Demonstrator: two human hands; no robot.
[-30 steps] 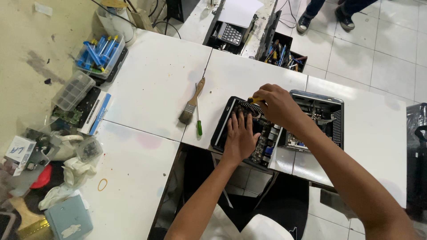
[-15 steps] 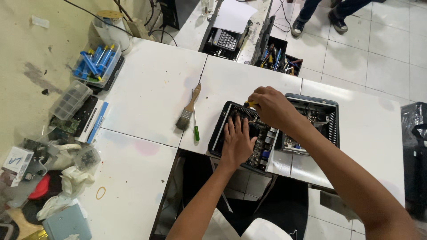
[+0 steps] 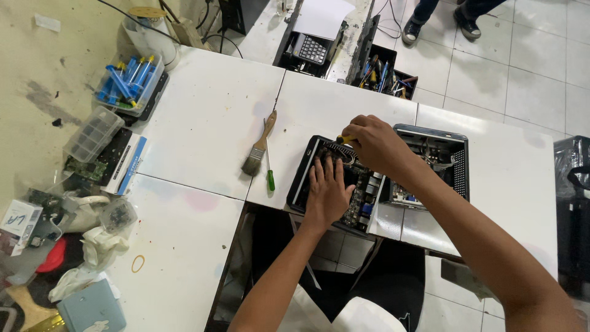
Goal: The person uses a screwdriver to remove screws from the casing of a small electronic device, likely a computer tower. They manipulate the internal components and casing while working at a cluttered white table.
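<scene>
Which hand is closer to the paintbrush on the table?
Left. The left hand lies flat on the circuit board, just right of the paintbrush. The right hand works farther right, gripping a yellow-handled tool.

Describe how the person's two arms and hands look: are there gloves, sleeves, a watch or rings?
Both the left hand and the right hand are bare, without gloves. Both forearms are uncovered as far as the picture shows them, so no sleeve is seen. No watch, bracelet or ring is visible on either wrist or on the fingers.
</scene>
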